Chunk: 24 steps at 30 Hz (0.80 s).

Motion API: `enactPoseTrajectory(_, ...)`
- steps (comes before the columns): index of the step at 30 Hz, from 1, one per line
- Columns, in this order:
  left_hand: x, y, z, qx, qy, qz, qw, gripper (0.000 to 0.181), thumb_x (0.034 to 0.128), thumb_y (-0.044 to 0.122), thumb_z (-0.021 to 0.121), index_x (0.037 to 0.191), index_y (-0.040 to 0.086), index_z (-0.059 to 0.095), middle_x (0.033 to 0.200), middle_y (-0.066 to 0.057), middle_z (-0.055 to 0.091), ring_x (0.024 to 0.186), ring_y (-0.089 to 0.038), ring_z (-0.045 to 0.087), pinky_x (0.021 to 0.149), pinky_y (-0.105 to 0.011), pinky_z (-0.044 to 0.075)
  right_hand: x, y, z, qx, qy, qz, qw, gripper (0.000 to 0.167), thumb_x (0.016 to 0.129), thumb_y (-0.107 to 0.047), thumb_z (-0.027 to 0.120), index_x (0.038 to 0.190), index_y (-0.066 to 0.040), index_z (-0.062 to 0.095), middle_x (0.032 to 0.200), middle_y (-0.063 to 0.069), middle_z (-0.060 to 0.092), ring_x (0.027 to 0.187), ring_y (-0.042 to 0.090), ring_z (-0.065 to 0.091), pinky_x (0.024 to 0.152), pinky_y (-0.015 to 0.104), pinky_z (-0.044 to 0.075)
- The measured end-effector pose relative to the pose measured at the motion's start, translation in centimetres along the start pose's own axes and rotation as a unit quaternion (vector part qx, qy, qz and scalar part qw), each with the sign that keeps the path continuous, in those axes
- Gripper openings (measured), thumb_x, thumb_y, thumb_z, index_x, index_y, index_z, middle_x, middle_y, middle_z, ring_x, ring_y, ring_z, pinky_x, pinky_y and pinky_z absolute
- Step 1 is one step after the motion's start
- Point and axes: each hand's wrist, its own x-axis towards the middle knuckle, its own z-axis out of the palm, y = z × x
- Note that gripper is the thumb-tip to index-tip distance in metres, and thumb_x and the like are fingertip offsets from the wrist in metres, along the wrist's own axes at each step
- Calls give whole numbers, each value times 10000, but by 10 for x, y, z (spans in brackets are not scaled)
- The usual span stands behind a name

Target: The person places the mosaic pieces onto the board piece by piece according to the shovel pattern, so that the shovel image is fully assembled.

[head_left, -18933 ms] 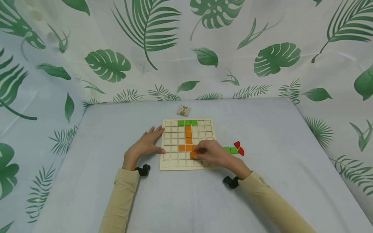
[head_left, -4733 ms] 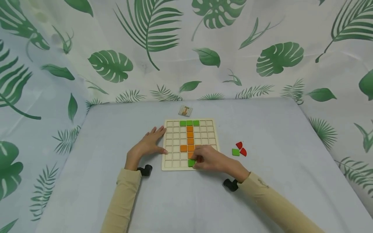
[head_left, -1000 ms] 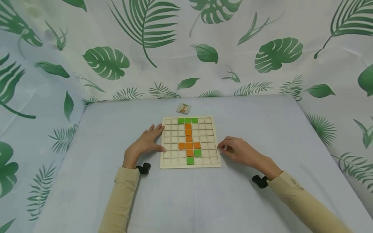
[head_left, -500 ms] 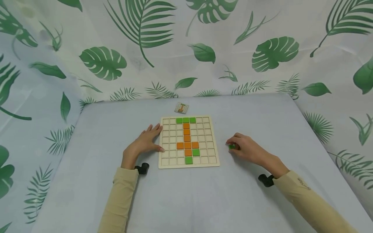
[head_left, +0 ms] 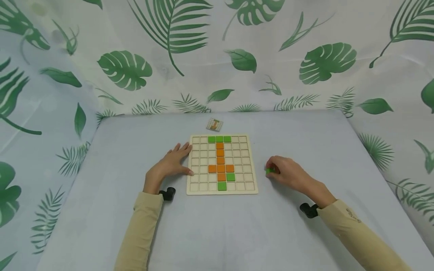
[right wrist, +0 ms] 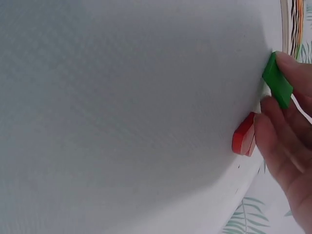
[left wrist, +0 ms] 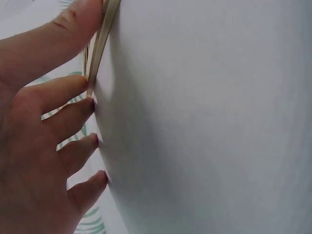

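A wooden grid board (head_left: 252, 191) lies flat on the table. Along its left edge rests my left hand (head_left: 169, 163), fingers spread and thumb on the rim; the left wrist view shows the same hand (left wrist: 44, 136) with its thumb against the board's edge. To the right of the board, my right hand (head_left: 289, 175) pinches a green square tile (right wrist: 279, 80) between thumb and fingers, low over the table. Touching or very near those fingers is a red piece (right wrist: 243, 139), hidden in the head view. Set in the board are orange tiles (head_left: 220, 168) and green tiles (head_left: 230, 177).
Behind the board lies a small pattern card (head_left: 214, 124) with a grid picture. The pale table (head_left: 217, 229) ends at a leaf-printed cloth backdrop (head_left: 190, 71). Each wrist carries a black camera (head_left: 308, 210).
Over the earlier frames, orange and green tiles were added in the board's lower rows. My right hand then moved rightward off the board to a green tile. My left hand stays put.
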Motion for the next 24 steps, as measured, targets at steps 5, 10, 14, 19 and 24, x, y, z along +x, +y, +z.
enactPoseTrajectory(5,2,4,-1,-10,-9,-142,9999,1053,851,268,851,1649,92,187,1738,-79,79,1608,-341,-33,1312,-537,25,1,0,1,370,200,-395,9983,162,859,64,767,994,-18,730,909,37,719,779,129,629,670,271,557)
enactPoseTrajectory(10,1,6,-2,28,-13,-279,9996,1060,844,269,860,1650,110,190,1739,-59,82,1609,-336,-23,1303,-572,60,2,-2,1,512,353,-708,9955,197,862,105,739,1016,-17,752,956,57,750,826,179,692,697,289,588)
enactPoseTrajectory(14,2,6,-2,68,2,-291,9996,1062,842,271,862,1651,112,192,1739,-59,86,1609,-337,-16,1303,-572,68,2,-7,0,734,296,-606,9950,221,877,90,730,1077,-3,744,1023,88,758,879,213,718,736,313,610)
enactPoseTrajectory(19,2,7,-2,50,36,-244,9997,1066,834,266,869,1649,106,201,1738,-67,96,1609,-342,-9,1305,-565,67,3,-12,2,1062,181,-397,9934,273,872,88,733,1135,16,726,1104,134,746,915,239,735,808,361,635)
enactPoseTrajectory(24,2,7,-3,122,19,-208,9997,1064,838,281,866,1649,107,200,1737,-66,95,1608,-345,-8,1302,-572,75,9,-15,2,1253,30,-439,9911,312,857,91,753,1160,20,723,1125,125,726,933,241,750,846,348,638)
